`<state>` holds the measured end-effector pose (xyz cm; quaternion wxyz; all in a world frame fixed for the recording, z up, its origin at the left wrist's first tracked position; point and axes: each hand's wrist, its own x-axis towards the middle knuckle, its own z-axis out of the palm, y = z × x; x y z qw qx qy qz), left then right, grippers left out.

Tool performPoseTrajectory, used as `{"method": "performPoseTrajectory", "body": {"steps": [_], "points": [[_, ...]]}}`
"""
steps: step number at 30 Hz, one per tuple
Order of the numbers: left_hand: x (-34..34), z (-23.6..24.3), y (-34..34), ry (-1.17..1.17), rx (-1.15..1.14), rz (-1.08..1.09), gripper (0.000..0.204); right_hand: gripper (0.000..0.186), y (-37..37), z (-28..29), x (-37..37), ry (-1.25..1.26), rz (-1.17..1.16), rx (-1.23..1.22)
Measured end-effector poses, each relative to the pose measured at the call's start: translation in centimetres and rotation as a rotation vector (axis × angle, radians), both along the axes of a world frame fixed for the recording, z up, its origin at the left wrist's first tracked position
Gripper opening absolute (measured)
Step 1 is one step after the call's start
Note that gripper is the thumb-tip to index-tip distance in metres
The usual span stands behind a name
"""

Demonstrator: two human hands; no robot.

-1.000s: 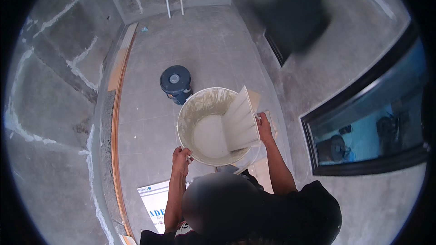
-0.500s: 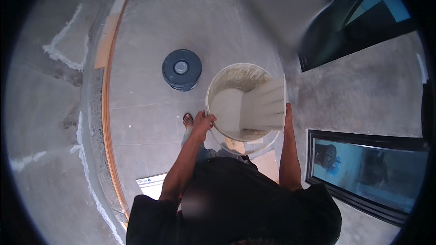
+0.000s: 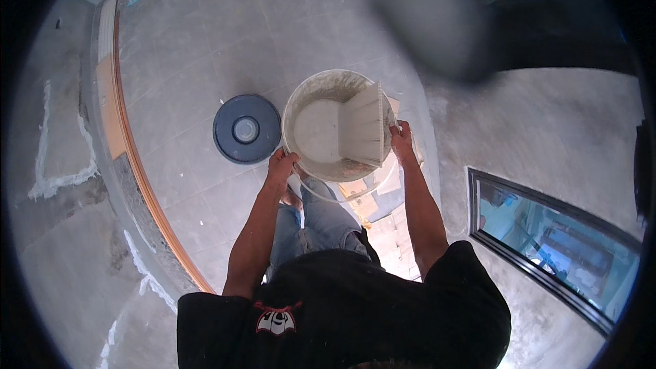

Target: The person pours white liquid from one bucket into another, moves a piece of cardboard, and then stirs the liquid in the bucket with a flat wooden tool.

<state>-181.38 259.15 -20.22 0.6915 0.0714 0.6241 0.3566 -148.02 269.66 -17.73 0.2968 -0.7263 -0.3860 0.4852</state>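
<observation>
A large off-white bucket [image 3: 304, 99] with a smeared inside wall hangs in front of my body. Standing in it, against the right side, is a pale ribbed plate [image 3: 365, 130] that rises above the rim. My left hand [image 3: 283, 164] is closed on the rim at the near left, thumb on top. On the right side my right hand [image 3: 402, 140] grips the rim beside the plate; part of its fingers is hidden. The bucket's thin handle [image 3: 342, 201] hangs down in a loop toward me. A pale, flat layer covers the bucket's bottom.
Left of the bucket, a dark blue round tub with a lid [image 3: 229, 147] stands on the tiled floor. Pieces of cardboard [image 3: 386, 174] lie beneath the bucket's right side. An orange-brown edge strip [image 3: 137, 171] runs along the left. At right, a black-framed window [image 3: 547, 232] sits in the grey wall.
The bucket has shifted up and left in view, nearer the blue tub, with both hands still on it. My right hand shows more at the rim. The view has turned.
</observation>
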Motion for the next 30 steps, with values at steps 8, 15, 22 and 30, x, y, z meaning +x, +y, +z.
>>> {"method": "performPoseTrajectory", "body": {"steps": [8, 15, 22, 30], "points": [[-2.2, -8.1, 12.4, 0.125, 0.023, -0.017, 0.033, 0.032, 11.3, -15.3, -0.5, 0.077, 0.04, -0.168], [-4.9, -18.9, 19.3, 0.297, 0.129, -0.083, 0.037, 0.039, 16.2, -24.7, -4.3, 0.194, -0.142, -0.406], [0.6, -23.5, 25.8, 0.169, 0.216, -0.146, 0.034, 0.065, 16.7, -35.3, 4.4, -0.075, -0.181, -0.344], [-1.9, -25.1, 25.5, 0.36, 0.226, -0.276, 0.028, 0.093, 18.1, -27.5, -17.0, -0.108, 0.321, -0.119]]}}
